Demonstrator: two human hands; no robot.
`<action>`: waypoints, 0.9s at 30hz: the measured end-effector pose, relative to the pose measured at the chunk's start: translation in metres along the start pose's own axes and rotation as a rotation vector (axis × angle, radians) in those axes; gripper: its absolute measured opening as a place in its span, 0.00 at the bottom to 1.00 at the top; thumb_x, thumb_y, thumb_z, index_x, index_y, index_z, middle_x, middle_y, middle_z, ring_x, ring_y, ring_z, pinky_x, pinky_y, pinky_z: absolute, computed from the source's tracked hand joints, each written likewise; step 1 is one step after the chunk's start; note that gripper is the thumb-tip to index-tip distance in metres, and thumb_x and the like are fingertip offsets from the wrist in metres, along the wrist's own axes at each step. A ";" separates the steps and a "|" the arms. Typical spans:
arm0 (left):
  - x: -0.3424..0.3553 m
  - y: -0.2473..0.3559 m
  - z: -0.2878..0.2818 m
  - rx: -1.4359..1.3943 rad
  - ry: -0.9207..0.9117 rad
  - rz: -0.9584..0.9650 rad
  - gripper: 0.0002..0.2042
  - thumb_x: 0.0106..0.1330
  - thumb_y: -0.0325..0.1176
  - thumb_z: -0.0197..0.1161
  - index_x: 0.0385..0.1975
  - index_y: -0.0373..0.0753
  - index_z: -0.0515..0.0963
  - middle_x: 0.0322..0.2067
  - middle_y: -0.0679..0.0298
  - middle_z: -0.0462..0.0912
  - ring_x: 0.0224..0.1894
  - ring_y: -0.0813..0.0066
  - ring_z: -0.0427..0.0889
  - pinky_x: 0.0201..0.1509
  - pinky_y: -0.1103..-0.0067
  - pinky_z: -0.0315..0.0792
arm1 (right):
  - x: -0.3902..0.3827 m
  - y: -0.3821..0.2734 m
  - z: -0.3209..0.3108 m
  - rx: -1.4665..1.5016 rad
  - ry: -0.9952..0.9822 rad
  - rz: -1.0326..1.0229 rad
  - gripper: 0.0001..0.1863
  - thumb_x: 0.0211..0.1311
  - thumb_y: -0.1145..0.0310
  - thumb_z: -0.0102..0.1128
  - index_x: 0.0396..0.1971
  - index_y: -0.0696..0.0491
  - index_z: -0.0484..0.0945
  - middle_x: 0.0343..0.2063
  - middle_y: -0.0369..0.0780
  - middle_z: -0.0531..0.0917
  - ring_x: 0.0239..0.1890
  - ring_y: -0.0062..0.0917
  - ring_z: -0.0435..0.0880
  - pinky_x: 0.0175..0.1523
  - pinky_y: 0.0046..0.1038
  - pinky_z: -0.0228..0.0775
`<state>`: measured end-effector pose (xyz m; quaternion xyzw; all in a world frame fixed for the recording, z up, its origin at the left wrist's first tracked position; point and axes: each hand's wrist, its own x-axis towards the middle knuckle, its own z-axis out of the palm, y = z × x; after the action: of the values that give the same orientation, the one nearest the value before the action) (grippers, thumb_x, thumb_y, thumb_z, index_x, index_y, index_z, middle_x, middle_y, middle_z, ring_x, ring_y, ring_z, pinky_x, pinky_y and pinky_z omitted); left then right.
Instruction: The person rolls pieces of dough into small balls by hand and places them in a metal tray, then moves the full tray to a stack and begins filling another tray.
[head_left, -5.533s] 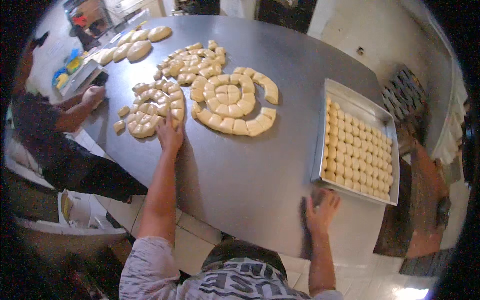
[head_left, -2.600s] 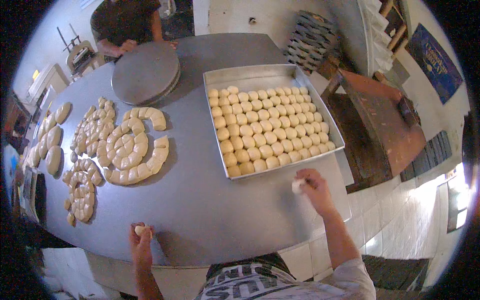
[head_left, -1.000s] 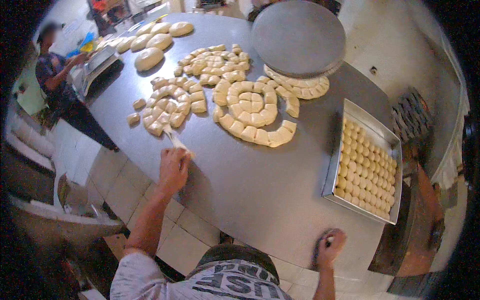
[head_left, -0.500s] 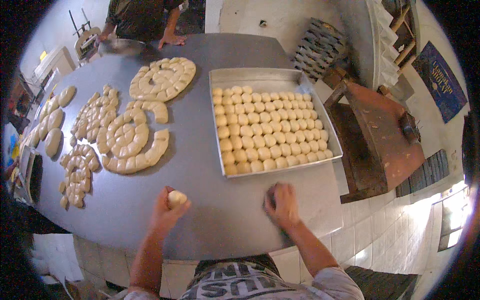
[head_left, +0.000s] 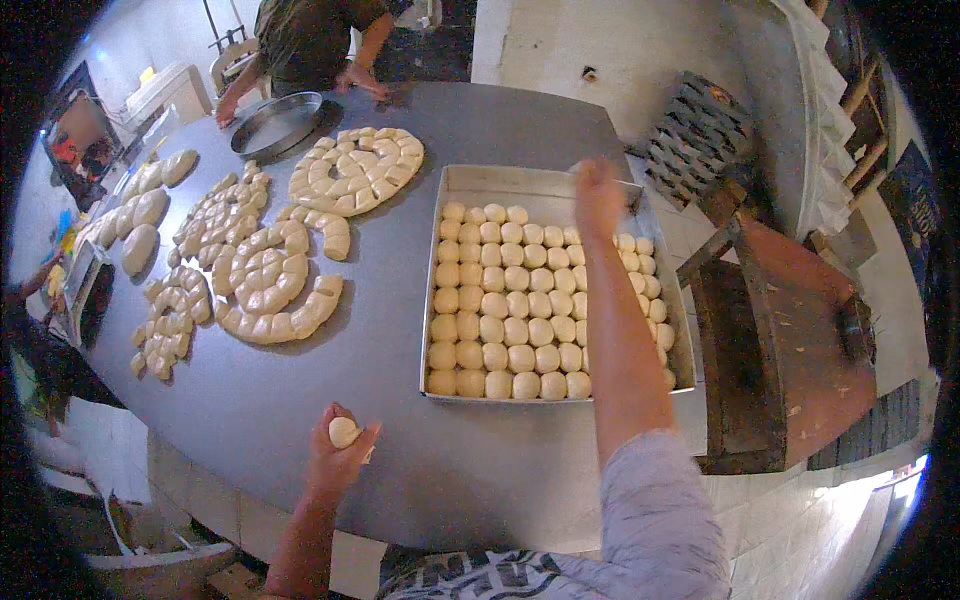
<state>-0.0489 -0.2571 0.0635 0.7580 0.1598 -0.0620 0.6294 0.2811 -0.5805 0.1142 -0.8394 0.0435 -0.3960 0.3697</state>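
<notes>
A pale ball of dough [head_left: 344,432] pokes out of the top of my left hand [head_left: 335,455], whose fingers are wrapped round it above the near part of the table. My right hand [head_left: 597,188] is at the far side of a square metal tray [head_left: 560,182], its arm stretched across the tray. Its fingers look closed, and what they hold, if anything, is hidden. Rows of round dough balls [head_left: 515,305] fill most of the tray, with a short row at its far left. My forearm covers some balls on the right side.
Scored dough coils [head_left: 262,275] and smooth dough lumps [head_left: 140,247] lie on the left of the grey table [head_left: 385,330]. Across it, a person [head_left: 310,45] stands by a round metal pan [head_left: 277,127]. A rusty brown cabinet [head_left: 800,330] stands right of the table; dark stacked moulds [head_left: 700,130] are behind.
My right hand has moved from the near table to the tray's far side. My left hand still holds its dough ball. The round pan is now at rest, and the whole view has shifted.
</notes>
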 end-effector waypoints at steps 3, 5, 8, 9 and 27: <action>-0.001 -0.009 -0.013 -0.303 0.174 -0.130 0.17 0.65 0.50 0.47 0.37 0.41 0.68 0.29 0.65 0.74 0.35 0.75 0.75 0.38 0.74 0.70 | -0.048 0.009 0.031 -0.123 -0.467 -0.105 0.17 0.61 0.62 0.50 0.45 0.56 0.74 0.38 0.48 0.80 0.37 0.34 0.80 0.42 0.29 0.70; 0.001 -0.025 -0.015 -0.552 0.195 -0.108 0.24 0.65 0.57 0.39 0.41 0.40 0.68 0.33 0.64 0.76 0.38 0.72 0.76 0.43 0.71 0.69 | -0.091 -0.084 -0.005 0.240 -0.637 0.080 0.16 0.61 0.63 0.50 0.44 0.57 0.74 0.36 0.44 0.81 0.36 0.28 0.79 0.44 0.26 0.69; -0.001 -0.038 -0.007 -0.658 -0.150 0.108 0.30 0.66 0.60 0.33 0.49 0.38 0.68 0.40 0.62 0.77 0.44 0.69 0.75 0.52 0.69 0.66 | -0.210 -0.140 -0.055 0.567 -1.008 -0.324 0.19 0.62 0.61 0.49 0.48 0.57 0.71 0.43 0.44 0.76 0.48 0.30 0.74 0.54 0.29 0.63; 0.000 -0.032 -0.001 -0.710 -0.378 0.166 0.29 0.67 0.57 0.36 0.51 0.37 0.68 0.43 0.61 0.77 0.47 0.68 0.75 0.55 0.71 0.65 | -0.247 -0.146 -0.071 0.619 -1.160 -0.355 0.20 0.61 0.62 0.51 0.50 0.56 0.69 0.48 0.46 0.73 0.52 0.33 0.71 0.56 0.30 0.61; 0.146 -0.099 -0.342 1.117 1.017 -0.048 0.29 0.54 0.38 0.60 0.57 0.39 0.64 0.46 0.52 0.69 0.48 0.52 0.69 0.51 0.66 0.67 | -0.410 -0.124 -0.156 -0.021 -0.847 -0.052 0.15 0.49 0.69 0.55 0.38 0.56 0.70 0.41 0.50 0.72 0.47 0.44 0.67 0.56 0.46 0.52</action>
<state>0.0206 0.1155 -0.0038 0.8958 0.3919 0.2099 -0.0012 -0.1352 -0.4322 0.0005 -0.9324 -0.1295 -0.0245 0.3365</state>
